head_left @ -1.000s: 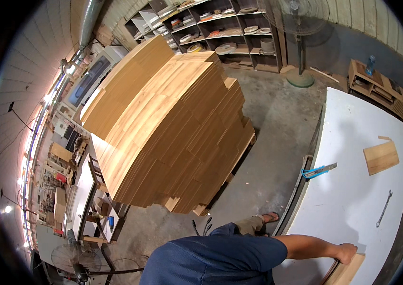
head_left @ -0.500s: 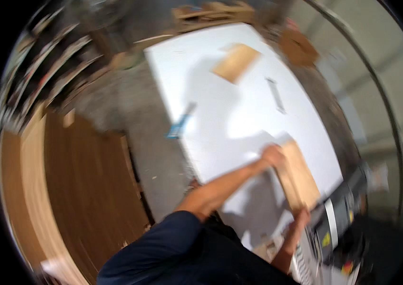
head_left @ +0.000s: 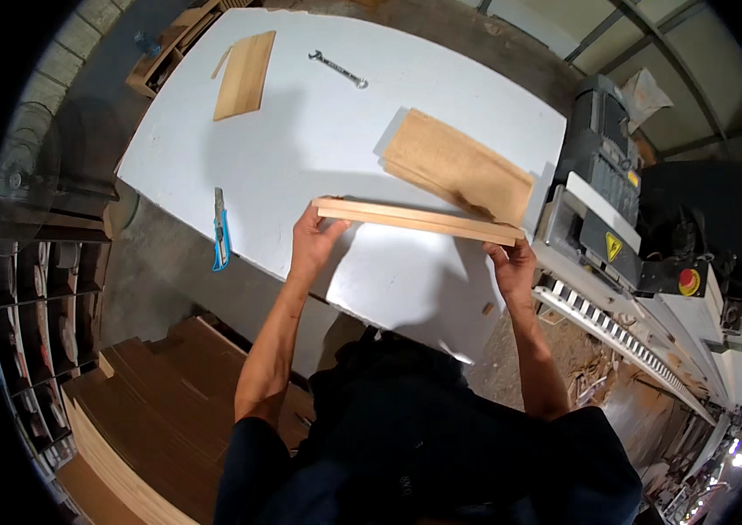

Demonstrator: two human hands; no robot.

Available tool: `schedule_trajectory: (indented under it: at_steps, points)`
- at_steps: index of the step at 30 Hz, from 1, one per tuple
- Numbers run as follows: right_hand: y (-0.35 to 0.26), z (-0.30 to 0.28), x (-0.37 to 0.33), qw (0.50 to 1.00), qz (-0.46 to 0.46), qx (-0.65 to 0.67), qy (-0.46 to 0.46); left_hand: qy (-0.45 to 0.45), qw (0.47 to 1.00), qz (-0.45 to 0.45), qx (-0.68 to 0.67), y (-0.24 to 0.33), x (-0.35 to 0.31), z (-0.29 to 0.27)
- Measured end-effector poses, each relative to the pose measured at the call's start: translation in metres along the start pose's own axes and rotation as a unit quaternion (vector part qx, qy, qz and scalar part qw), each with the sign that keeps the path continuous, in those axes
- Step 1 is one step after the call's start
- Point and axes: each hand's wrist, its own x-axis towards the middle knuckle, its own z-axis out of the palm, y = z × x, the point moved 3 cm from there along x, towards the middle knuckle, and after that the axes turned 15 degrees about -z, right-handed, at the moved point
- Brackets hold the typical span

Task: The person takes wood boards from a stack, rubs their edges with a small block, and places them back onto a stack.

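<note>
A pale wooden board (head_left: 414, 219) is held edge-on across the near part of the white table, a lengthwise line or step running along its narrow side. My left hand (head_left: 311, 238) grips its left end, thumb in front. At the other end my right hand (head_left: 513, 262) pinches the corner between thumb and fingers. Just beyond lies a second wooden board (head_left: 454, 162), flat on the table with a stepped near edge. The blue utility knife (head_left: 221, 232) rests at the table's left edge, nearest my left hand.
On the white table (head_left: 301, 149) lie a wrench (head_left: 337, 69) and another small board (head_left: 246, 77) with a thin strip beside it. A machine (head_left: 603, 219) with a red button stands close on the right. Stacked brown panels (head_left: 169, 411) and a shelf rack (head_left: 42, 332) are at left.
My view has turned to the right. The wood between my hands has gone from lying face-up at the table's right to standing edge-on, with a second board now visible behind it.
</note>
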Motion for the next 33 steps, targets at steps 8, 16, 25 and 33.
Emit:
schedule_trajectory:
  at_steps: [8, 16, 25, 33]
  points:
    - [0.005, 0.014, -0.025, 0.982, 0.015, -0.173, -0.081, 0.042, 0.996, -0.048, 0.068, -0.029, -0.021, -0.007]
    - [0.019, 0.006, -0.021, 0.969, -0.057, -0.201, -0.133, 0.088, 0.989, 0.010, 0.117, -0.020, -0.042, -0.019]
    - [-0.149, 0.130, 0.025, 0.962, 0.138, 0.169, -0.163, 0.102, 0.970, -0.189, -0.116, 0.078, -0.179, -0.161]
    - [-0.261, 0.297, -0.040, 0.824, 0.243, 0.252, -0.445, 0.314, 0.886, -0.254, -0.227, 0.123, -0.399, -0.287]
